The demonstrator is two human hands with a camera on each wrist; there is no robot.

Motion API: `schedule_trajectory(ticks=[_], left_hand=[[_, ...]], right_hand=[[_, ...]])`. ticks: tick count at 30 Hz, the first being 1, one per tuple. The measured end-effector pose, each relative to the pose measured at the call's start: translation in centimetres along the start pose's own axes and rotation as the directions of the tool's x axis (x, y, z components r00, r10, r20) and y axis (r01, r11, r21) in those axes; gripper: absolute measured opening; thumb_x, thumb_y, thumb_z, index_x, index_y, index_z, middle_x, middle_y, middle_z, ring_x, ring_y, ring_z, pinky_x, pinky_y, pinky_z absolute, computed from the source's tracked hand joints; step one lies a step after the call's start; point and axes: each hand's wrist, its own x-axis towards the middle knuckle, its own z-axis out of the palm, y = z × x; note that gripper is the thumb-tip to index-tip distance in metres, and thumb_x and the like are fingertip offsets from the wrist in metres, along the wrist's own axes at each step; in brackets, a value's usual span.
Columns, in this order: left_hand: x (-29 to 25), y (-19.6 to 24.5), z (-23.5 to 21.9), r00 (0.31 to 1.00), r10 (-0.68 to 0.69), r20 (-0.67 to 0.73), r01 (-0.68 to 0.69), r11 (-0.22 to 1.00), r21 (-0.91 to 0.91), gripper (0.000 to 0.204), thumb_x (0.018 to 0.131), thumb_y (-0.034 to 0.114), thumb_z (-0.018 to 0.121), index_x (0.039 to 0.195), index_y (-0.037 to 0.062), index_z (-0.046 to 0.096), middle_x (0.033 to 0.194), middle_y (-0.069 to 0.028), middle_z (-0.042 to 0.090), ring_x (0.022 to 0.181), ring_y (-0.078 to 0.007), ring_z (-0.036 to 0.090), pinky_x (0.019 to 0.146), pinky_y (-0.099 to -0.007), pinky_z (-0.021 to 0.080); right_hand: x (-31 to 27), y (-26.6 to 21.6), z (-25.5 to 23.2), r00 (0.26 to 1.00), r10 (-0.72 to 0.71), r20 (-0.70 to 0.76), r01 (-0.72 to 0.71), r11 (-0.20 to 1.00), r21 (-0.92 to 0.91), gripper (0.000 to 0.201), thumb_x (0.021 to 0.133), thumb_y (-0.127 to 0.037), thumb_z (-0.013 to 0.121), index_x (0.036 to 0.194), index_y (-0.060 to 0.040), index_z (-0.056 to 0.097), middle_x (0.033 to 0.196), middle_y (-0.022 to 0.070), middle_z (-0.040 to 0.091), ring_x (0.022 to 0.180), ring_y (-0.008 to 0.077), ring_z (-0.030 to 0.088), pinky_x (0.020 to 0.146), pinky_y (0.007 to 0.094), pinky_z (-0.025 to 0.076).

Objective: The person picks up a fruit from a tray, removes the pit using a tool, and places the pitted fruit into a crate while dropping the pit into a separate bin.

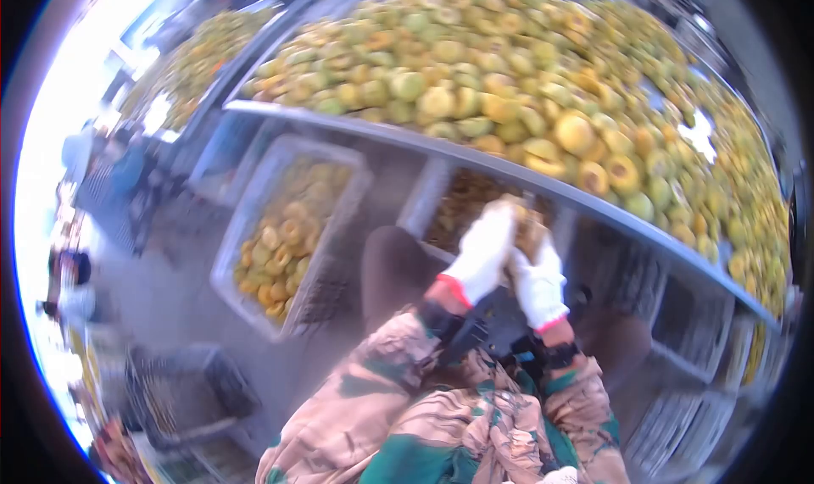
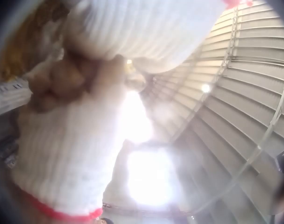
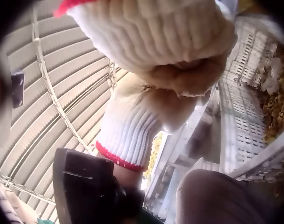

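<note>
Both hands wear white knitted gloves with red cuffs and brown-stained fingers. My left hand point(image 1: 487, 247) and right hand point(image 1: 540, 285) meet in front of the body, below the edge of a long sorting table point(image 1: 373, 126). Their curled fingers overlap; in the right wrist view the right hand point(image 3: 165, 35) covers the fingers of the left hand point(image 3: 132, 116). Whatever lies between the fingers is hidden and blurred, so I cannot tell what they hold. Round yellow-green and orange fruit point(image 1: 437, 102), some cut open, are heaped on the table beyond.
Left of the knees stands a white basket point(image 1: 227, 268) partly filled with yellow fruit pieces. A second basket point(image 1: 424, 197) with brown bits sits under the hands. Stacked crates point(image 1: 691, 323) flank the right side. A dark crate point(image 1: 186, 391) and another person point(image 1: 119, 187) are at left.
</note>
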Motion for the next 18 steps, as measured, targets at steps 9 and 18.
schedule_trajectory(ticks=[9, 18], left_hand=[[-1.2, 3.1, -3.7, 0.975, 0.182, -0.128, -0.074, 0.809, 0.583, 0.043, 0.100, 0.041, 0.040, 0.119, 0.0075, 0.060, 0.108, -0.0147, 0.066, 0.102, -0.0282, 0.063, 0.090, -0.0395, 0.048], [0.5, 13.4, -19.8, 0.457, 0.795, -0.400, 0.233, 0.327, 0.916, 0.055, 0.090, 0.043, 0.062, 0.130, 0.0054, 0.054, 0.121, -0.0200, 0.059, 0.112, -0.0358, 0.058, 0.096, -0.0434, 0.046]], right_hand=[[-1.1, -1.5, 0.2, 0.955, 0.229, 0.189, -0.292, 0.836, 0.465, 0.014, 0.092, -0.012, 0.062, 0.101, -0.0070, 0.053, 0.066, 0.0028, 0.055, 0.039, 0.0090, 0.042, 0.038, 0.0246, 0.036], [-1.5, 3.8, -3.0, 0.852, 0.516, 0.089, -0.491, 0.847, -0.204, 0.051, 0.084, -0.030, 0.070, 0.124, -0.0032, 0.051, 0.068, 0.0089, 0.061, 0.050, 0.0181, 0.057, 0.046, 0.0324, 0.047]])
